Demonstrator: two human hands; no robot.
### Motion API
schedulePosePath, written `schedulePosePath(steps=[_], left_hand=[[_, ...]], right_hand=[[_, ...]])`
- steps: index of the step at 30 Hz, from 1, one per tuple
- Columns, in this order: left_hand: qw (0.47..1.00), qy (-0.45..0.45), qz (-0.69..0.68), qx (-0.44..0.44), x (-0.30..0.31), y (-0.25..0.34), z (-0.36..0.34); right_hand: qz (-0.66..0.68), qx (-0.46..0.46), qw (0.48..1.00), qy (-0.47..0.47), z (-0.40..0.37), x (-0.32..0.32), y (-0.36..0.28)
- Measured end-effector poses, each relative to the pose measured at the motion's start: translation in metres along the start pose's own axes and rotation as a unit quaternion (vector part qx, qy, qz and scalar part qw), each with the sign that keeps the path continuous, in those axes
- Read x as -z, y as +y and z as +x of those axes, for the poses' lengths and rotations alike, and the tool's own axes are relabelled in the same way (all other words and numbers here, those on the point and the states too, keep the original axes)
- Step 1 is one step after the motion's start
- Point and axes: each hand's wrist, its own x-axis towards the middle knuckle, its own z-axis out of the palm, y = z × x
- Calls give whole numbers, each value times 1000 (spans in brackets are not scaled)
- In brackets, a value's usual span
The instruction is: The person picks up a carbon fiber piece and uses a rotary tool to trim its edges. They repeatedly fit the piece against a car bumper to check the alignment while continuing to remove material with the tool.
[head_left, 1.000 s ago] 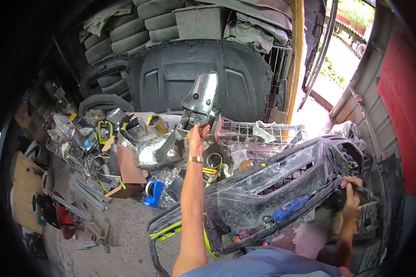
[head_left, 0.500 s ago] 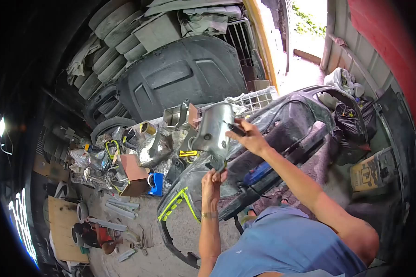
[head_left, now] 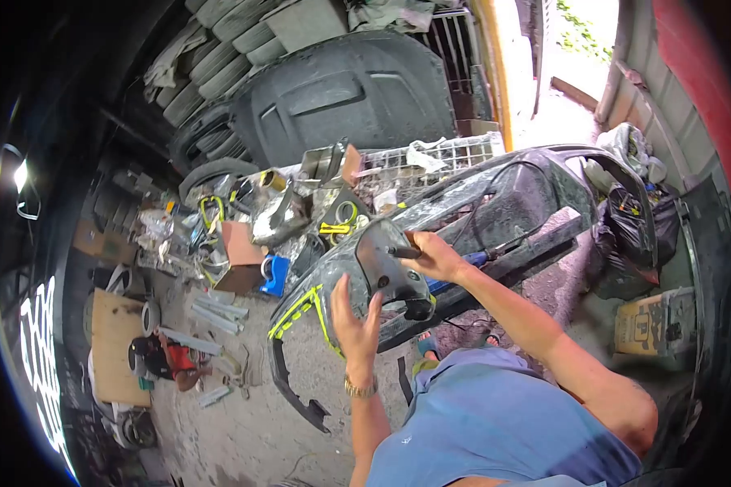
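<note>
A curved grey plastic car part (head_left: 371, 253), with round holes and a dark hollow lower end, is held up in front of the bumper. At its right edge, my right hand (head_left: 437, 260) is closed, with a short dark cylinder (head_left: 404, 252) at the fingertips. My left hand (head_left: 356, 318) is open along the part's left side, thumb and fingers spread. Behind and below lies a large dark car bumper (head_left: 495, 213), dusty, marked with yellow-green tape (head_left: 294, 315) at its left end.
Beyond the bumper, a cluttered bench holds a cardboard box (head_left: 240, 247), a blue tape dispenser (head_left: 274, 276) and yellow items. A car hood (head_left: 341, 105) leans behind it. At lower left, another person (head_left: 166, 357) is low near the floor. Black bags (head_left: 629, 223) stand at right.
The grey part has come down and closer to me, and is tilted differently. My left hand has let go of its lower end and opened beside it. The view has shifted slightly.
</note>
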Motion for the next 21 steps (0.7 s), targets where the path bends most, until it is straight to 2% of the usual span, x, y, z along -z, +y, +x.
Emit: schedulePosePath(steps=[1,2,4,5,8,10,11,13,18,20,21], left_hand=[[985,-61,-115,114,-12,-6,-3],[940,-118,-231,222,-22,-15,-8],[846,-166,-382,332,-33,-38,-24],[870,-179,-336,313,-33,-47,-31],[871,-155,-324,335,-24,-45,-33],[880,-161,-303,328,-16,-53,-35],[879,-156,-303,335,-12,-55,-34],[874,-149,-308,345,-3,-56,-31],[863,-158,-326,353,2,-67,-26],[847,-185,-330,372,-6,-80,-33],[828,-184,-375,376,-11,-84,-33]], right_hand=[[37,-51,998,-27,-3,-6,-10],[22,-48,998,-37,-7,-14,-2],[-74,-70,988,-117,-10,-5,-32],[-73,-69,988,-117,-10,-4,-33],[-98,53,993,-26,-17,7,-25],[9,82,997,12,-20,20,-25],[6,76,997,3,-25,20,-24],[37,-53,998,-11,-33,18,-25],[23,-68,997,-28,-42,-8,-25],[-6,-30,999,-38,-40,-16,-27],[-28,-22,999,-42,-38,-17,-32]])
